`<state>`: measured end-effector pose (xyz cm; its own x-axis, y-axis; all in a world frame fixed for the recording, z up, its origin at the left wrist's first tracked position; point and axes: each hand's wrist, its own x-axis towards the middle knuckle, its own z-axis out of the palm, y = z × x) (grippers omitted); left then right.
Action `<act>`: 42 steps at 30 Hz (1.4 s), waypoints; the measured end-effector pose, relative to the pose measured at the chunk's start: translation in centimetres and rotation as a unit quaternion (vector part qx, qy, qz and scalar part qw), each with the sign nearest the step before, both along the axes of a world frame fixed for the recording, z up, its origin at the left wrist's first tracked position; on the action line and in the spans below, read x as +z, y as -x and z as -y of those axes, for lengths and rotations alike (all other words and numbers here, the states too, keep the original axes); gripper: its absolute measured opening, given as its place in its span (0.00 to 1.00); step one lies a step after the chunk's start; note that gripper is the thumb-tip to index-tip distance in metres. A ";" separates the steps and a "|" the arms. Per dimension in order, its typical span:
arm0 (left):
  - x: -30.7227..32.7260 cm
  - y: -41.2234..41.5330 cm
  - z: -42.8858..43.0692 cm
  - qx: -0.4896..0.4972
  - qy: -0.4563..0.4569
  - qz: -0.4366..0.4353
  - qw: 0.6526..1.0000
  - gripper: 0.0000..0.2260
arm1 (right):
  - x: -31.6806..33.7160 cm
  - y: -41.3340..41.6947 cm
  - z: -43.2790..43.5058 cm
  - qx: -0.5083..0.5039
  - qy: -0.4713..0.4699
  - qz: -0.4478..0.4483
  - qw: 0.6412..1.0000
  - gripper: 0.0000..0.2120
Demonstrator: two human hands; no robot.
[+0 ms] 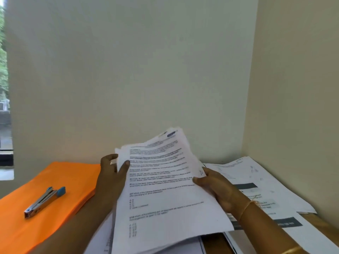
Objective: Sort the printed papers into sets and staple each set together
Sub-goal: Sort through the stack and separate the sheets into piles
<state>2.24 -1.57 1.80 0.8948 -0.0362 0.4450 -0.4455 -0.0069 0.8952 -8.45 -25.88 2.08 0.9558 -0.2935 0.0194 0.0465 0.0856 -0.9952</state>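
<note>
Both hands pinch the paper stack (165,184) by its side edges, left hand (111,173), right hand (216,187). Stapler (45,201) lies on the orange folder (60,178), off to my left, long axis diagonal; left hand's closer.

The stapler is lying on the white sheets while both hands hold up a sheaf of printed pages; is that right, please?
Not quite: the head view shows the stapler lying on the orange folder, not white sheets. The left hand and right hand do hold up the sheaf.
</note>
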 end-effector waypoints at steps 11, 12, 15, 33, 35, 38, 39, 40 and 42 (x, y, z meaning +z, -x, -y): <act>-2.3 -1.2 -2.0 0.060 -0.438 -0.036 0.896 0.39 | -0.9 1.4 6.8 -0.242 -0.138 0.062 0.958 0.17; -2.4 -1.2 -2.0 0.054 -0.436 -0.039 0.898 0.42 | -1.0 1.3 7.0 -0.257 -0.144 0.063 0.953 0.16; -2.3 -1.6 -2.3 0.057 -0.447 -0.064 0.890 0.44 | -1.0 1.2 7.2 -0.290 -0.153 0.061 0.943 0.15; -0.2 -2.1 -3.3 0.143 -0.364 0.042 0.919 0.12 | -1.4 0.5 6.3 -0.385 -0.045 0.070 0.919 0.14; 0.1 -2.0 -3.4 0.164 -0.351 0.075 0.919 0.13 | -1.4 0.5 6.0 -0.394 -0.023 0.079 0.915 0.13; 0.2 -1.8 -3.4 0.167 -0.317 0.123 0.925 0.14 | -1.3 0.8 5.7 -0.414 0.010 0.095 0.905 0.13; 0.3 -1.7 -3.4 0.162 -0.300 0.134 0.931 0.13 | -1.2 0.9 5.6 -0.421 0.018 0.100 0.901 0.13; 0.2 -1.7 -3.4 0.158 -0.284 0.143 0.935 0.12 | -1.2 0.9 5.6 -0.427 0.023 0.104 0.898 0.14; 0.2 -1.6 -3.3 0.162 -0.258 0.159 0.939 0.10 | -1.1 1.1 5.5 -0.438 0.028 0.110 0.892 0.14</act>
<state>3.83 1.74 2.03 0.7209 -0.0698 0.6895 -0.5895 -0.5849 0.5571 -9.52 -31.39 1.02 0.3323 -0.9179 0.2169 0.2666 -0.1291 -0.9551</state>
